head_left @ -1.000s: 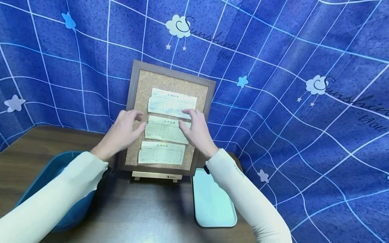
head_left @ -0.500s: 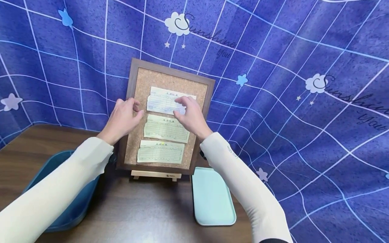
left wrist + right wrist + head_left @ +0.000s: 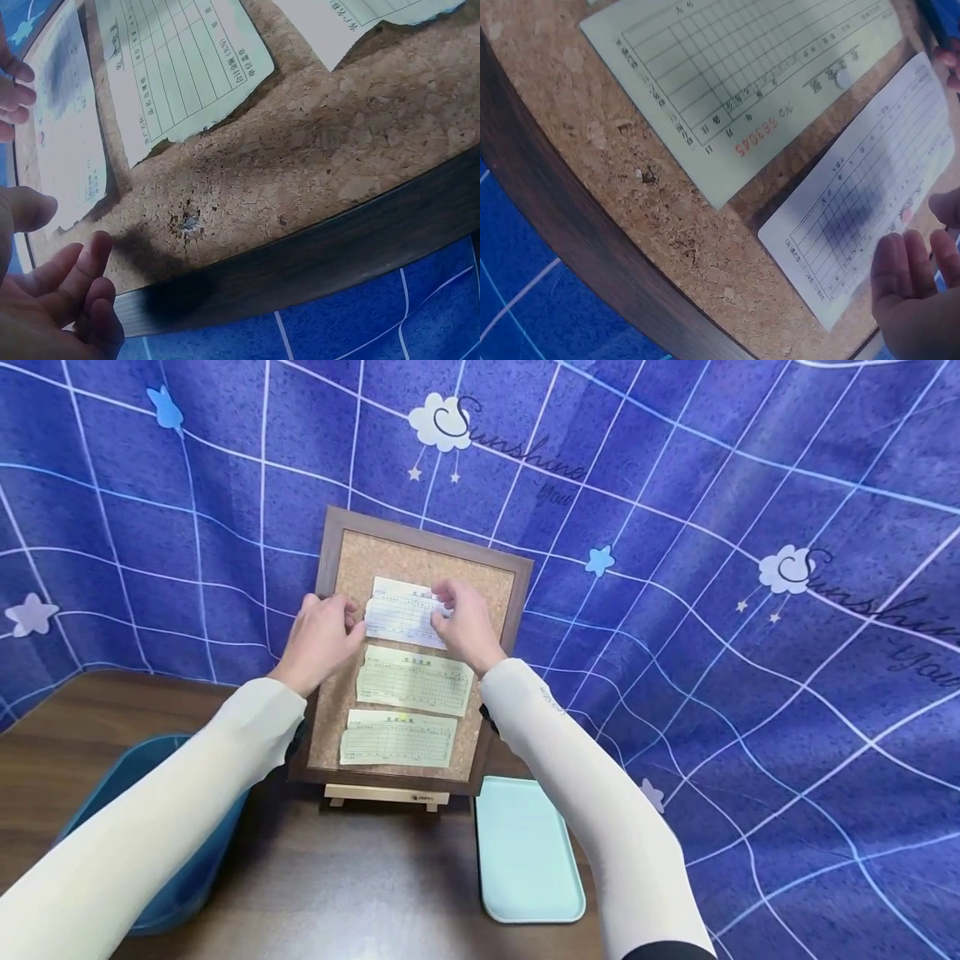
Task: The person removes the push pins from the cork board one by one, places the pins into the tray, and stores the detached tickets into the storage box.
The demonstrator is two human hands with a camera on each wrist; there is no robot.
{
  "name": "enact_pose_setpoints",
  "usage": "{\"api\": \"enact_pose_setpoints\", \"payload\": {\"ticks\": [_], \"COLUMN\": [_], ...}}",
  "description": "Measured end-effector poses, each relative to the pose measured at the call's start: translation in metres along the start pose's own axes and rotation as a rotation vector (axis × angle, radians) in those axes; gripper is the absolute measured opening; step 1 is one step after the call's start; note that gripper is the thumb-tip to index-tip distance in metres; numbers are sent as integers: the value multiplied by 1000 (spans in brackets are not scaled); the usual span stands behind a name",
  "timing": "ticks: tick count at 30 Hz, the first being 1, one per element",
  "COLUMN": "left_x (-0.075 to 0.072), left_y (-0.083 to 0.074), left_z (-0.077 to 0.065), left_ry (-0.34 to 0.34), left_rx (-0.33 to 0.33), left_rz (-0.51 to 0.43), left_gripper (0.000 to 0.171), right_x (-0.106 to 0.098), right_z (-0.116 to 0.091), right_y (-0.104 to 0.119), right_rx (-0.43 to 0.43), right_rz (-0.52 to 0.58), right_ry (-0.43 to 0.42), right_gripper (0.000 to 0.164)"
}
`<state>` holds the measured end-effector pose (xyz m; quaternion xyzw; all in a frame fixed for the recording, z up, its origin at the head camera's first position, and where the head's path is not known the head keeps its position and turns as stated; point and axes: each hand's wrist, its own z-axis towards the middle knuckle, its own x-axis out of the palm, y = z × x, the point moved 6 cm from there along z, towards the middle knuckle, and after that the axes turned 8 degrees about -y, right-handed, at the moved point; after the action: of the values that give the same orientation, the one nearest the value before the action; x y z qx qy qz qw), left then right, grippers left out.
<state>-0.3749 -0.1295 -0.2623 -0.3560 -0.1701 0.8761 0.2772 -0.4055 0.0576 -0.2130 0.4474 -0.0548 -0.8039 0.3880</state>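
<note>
A framed cork board (image 3: pixel 420 556) holds three printed receipt slips, one above another. My right hand (image 3: pixel 468 622) overlaps the right part of the top white slip (image 3: pixel 392 614); its thumb and fingers are curved and parted beside a small pink pin (image 3: pixel 907 215) at that slip's upper edge. At the top slip's left edge is my left hand (image 3: pixel 318 639), thumb and fingers bent with a gap between them and no object in it. A greenish middle slip (image 3: pixel 405 681) bears a pale pin (image 3: pixel 844 79). The bottom slip (image 3: pixel 397 743) carries a yellow pin (image 3: pixel 403 717).
The board leans on a small wooden easel (image 3: pixel 382 793) on a dark wooden table (image 3: pixel 352 877). A deep blue bin (image 3: pixel 180 872) stands at the left, partly under my left arm. At the right lies a light turquoise tray (image 3: pixel 528 852). A blue patterned curtain (image 3: pixel 675 635) hangs behind.
Both hands have risen along the board, from about the middle slip to the top slip. The left hand has moved right toward its left edge; the right hand has shifted left. The slips stay put.
</note>
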Motion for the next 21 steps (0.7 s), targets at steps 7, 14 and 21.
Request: {"api": "enact_pose_setpoints", "payload": {"ticks": [7, 14, 21], "left_x": [5, 10, 15], "left_y": [1, 0, -6], "left_z": [6, 8, 11], "left_ry": [19, 3, 13], "left_rx": [-24, -31, -74], "left_rz": [17, -10, -11], "left_gripper": [26, 22, 27], "right_x": [7, 11, 19], "right_z": [12, 18, 20], "right_y": [-2, 0, 2], "right_rx": [26, 25, 81], "right_rz": [-49, -87, -123], "right_ry": [9, -50, -137], "right_gripper": [28, 19, 9]}}
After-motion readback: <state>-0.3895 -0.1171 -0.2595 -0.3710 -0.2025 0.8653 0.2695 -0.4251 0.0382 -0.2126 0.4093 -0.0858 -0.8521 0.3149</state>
